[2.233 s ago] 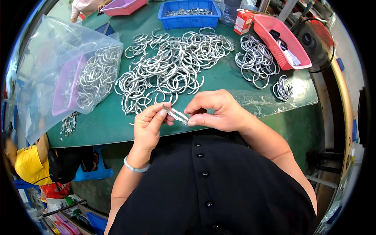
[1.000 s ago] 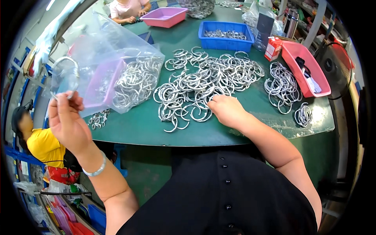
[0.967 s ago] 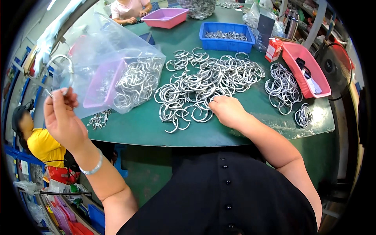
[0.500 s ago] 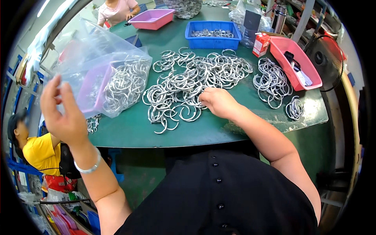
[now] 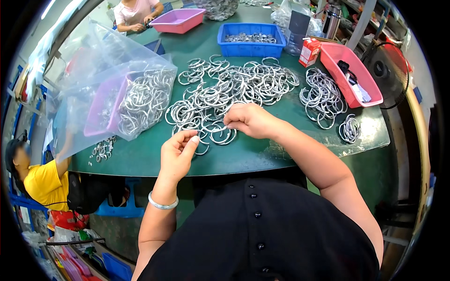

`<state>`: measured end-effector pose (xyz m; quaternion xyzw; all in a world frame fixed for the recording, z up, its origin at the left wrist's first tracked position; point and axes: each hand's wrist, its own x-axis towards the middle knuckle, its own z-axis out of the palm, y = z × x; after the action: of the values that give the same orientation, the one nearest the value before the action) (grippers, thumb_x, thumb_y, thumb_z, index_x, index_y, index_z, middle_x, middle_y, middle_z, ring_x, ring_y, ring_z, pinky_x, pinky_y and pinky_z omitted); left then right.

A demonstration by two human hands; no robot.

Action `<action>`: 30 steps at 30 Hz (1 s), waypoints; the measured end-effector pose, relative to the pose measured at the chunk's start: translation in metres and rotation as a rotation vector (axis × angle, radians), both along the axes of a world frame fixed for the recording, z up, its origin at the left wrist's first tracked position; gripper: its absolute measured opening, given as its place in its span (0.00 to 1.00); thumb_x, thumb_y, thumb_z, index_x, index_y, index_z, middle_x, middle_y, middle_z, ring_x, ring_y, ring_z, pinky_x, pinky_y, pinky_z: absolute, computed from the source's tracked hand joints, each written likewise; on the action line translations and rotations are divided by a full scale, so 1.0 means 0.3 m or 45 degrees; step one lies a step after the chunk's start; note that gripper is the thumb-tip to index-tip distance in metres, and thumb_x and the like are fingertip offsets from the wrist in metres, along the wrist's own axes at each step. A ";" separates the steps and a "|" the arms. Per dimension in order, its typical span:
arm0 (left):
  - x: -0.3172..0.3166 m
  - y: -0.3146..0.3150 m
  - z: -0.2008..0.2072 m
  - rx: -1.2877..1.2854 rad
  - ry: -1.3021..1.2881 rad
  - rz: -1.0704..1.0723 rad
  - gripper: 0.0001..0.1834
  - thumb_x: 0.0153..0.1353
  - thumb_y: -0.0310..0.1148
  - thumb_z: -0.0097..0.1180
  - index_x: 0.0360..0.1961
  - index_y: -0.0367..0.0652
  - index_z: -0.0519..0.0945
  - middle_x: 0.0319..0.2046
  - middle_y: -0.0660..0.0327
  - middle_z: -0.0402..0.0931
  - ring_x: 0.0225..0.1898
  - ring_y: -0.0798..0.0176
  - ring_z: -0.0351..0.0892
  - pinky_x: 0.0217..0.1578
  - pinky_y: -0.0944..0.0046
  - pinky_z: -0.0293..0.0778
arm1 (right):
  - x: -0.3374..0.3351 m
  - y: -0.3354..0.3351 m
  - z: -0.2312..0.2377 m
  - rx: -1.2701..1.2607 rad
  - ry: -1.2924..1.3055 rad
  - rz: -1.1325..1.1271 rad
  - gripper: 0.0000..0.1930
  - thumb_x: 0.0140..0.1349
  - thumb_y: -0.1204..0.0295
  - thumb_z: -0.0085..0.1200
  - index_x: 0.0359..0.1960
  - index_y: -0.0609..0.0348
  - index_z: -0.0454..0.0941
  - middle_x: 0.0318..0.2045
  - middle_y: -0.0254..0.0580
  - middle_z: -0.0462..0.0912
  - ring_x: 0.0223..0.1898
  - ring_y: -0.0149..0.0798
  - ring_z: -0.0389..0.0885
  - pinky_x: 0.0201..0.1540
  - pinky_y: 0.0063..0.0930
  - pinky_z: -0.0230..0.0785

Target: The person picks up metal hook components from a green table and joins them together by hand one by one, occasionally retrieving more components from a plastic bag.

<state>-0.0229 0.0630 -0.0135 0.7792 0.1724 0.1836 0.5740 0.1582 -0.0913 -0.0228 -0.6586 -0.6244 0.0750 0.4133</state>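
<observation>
A wide heap of silvery open metal rings [image 5: 239,86] lies on the green table [image 5: 136,159]. At the heap's near edge my right hand [image 5: 252,121] is closed in a pinch, with a metal ring [image 5: 216,127] at its fingertips. My left hand [image 5: 176,155], a pale bangle [image 5: 162,201] on its wrist, is just left of it, over the table's front edge. Its thumb and fingers curl close together beside a loose ring; anything between them is too small or hidden to make out.
A clear plastic bag [image 5: 145,100] of rings lies at left over a purple basket [image 5: 105,110]. At right are a smaller ring pile [image 5: 322,98], a bundle of rings [image 5: 349,129] and a pink basket [image 5: 349,70]. A blue basket [image 5: 251,47] stands behind. Two co-workers sit nearby.
My left hand has come down and right from beside the plastic bag to the heap's near edge, its fingers closing. My right hand has shifted slightly left, still pinched.
</observation>
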 end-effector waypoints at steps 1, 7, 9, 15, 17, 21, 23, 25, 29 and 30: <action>0.003 -0.002 -0.002 -0.153 0.025 0.010 0.11 0.56 0.29 0.50 0.39 0.36 0.75 0.27 0.65 0.74 0.24 0.76 0.68 0.27 0.77 0.64 | -0.011 -0.004 0.013 -0.004 0.036 0.043 0.05 0.48 0.76 0.54 0.28 0.57 0.75 0.25 0.40 0.74 0.30 0.45 0.74 0.33 0.32 0.66; 0.008 -0.026 0.005 -0.484 0.053 -0.024 0.11 0.59 0.30 0.46 0.40 0.36 0.74 0.25 0.63 0.75 0.22 0.75 0.69 0.25 0.77 0.65 | -0.071 -0.061 0.083 0.024 -0.124 0.090 0.04 0.50 0.75 0.53 0.29 0.57 0.74 0.24 0.39 0.72 0.28 0.43 0.73 0.30 0.32 0.66; 0.008 -0.040 0.001 -0.625 -0.031 -0.033 0.09 0.58 0.29 0.47 0.39 0.37 0.74 0.24 0.63 0.75 0.22 0.74 0.70 0.25 0.76 0.66 | -0.087 -0.083 0.101 0.121 -0.157 0.028 0.08 0.48 0.78 0.55 0.31 0.58 0.75 0.26 0.39 0.74 0.29 0.41 0.74 0.30 0.28 0.67; 0.011 -0.090 0.018 -0.830 -0.171 -0.058 0.04 0.57 0.26 0.47 0.34 0.40 0.71 0.23 0.63 0.74 0.23 0.72 0.72 0.25 0.74 0.68 | -0.123 -0.136 0.119 0.218 0.026 -0.057 0.08 0.48 0.80 0.53 0.33 0.59 0.75 0.27 0.40 0.75 0.29 0.40 0.75 0.30 0.27 0.68; 0.010 -0.098 0.024 -0.841 -0.184 -0.076 0.03 0.57 0.25 0.47 0.33 0.40 0.71 0.24 0.63 0.74 0.23 0.72 0.72 0.25 0.74 0.68 | -0.124 -0.147 0.115 0.211 0.117 -0.084 0.08 0.48 0.81 0.53 0.32 0.60 0.76 0.28 0.40 0.76 0.29 0.39 0.75 0.31 0.26 0.68; 0.009 -0.104 0.030 -0.884 -0.223 -0.144 0.05 0.56 0.25 0.50 0.34 0.40 0.72 0.25 0.62 0.75 0.24 0.72 0.73 0.26 0.74 0.69 | -0.127 -0.154 0.096 0.251 0.269 -0.121 0.07 0.48 0.83 0.53 0.31 0.62 0.76 0.26 0.40 0.77 0.29 0.37 0.75 0.31 0.25 0.67; 0.008 -0.108 0.033 -0.879 -0.212 -0.148 0.04 0.57 0.26 0.49 0.34 0.40 0.72 0.25 0.62 0.74 0.24 0.71 0.72 0.26 0.74 0.69 | -0.130 -0.155 0.090 0.268 0.303 -0.127 0.07 0.48 0.83 0.53 0.30 0.62 0.76 0.26 0.40 0.77 0.29 0.36 0.75 0.32 0.24 0.67; 0.007 -0.113 0.037 -0.874 -0.201 -0.155 0.03 0.58 0.27 0.48 0.33 0.40 0.71 0.26 0.62 0.73 0.24 0.71 0.72 0.25 0.73 0.69 | -0.132 -0.159 0.086 0.243 0.381 -0.128 0.07 0.49 0.83 0.52 0.31 0.62 0.76 0.26 0.39 0.77 0.29 0.35 0.75 0.32 0.23 0.67; 0.003 -0.123 0.039 -0.884 -0.197 -0.142 0.04 0.58 0.27 0.48 0.33 0.39 0.72 0.25 0.62 0.73 0.24 0.71 0.72 0.25 0.73 0.69 | -0.137 -0.163 0.083 0.229 0.419 -0.120 0.07 0.50 0.83 0.51 0.32 0.62 0.76 0.26 0.37 0.77 0.29 0.31 0.75 0.32 0.22 0.66; 0.003 -0.124 0.038 -0.881 -0.182 -0.133 0.05 0.58 0.28 0.48 0.33 0.39 0.72 0.25 0.62 0.73 0.24 0.71 0.72 0.25 0.73 0.68 | -0.141 -0.164 0.076 0.217 0.557 -0.118 0.08 0.51 0.82 0.51 0.34 0.62 0.76 0.26 0.36 0.77 0.29 0.29 0.74 0.32 0.21 0.66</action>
<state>-0.0219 0.0258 -0.0022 0.5317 0.1438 0.1389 0.8230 0.1159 -0.1404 0.0001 -0.6174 -0.4930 0.1438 0.5959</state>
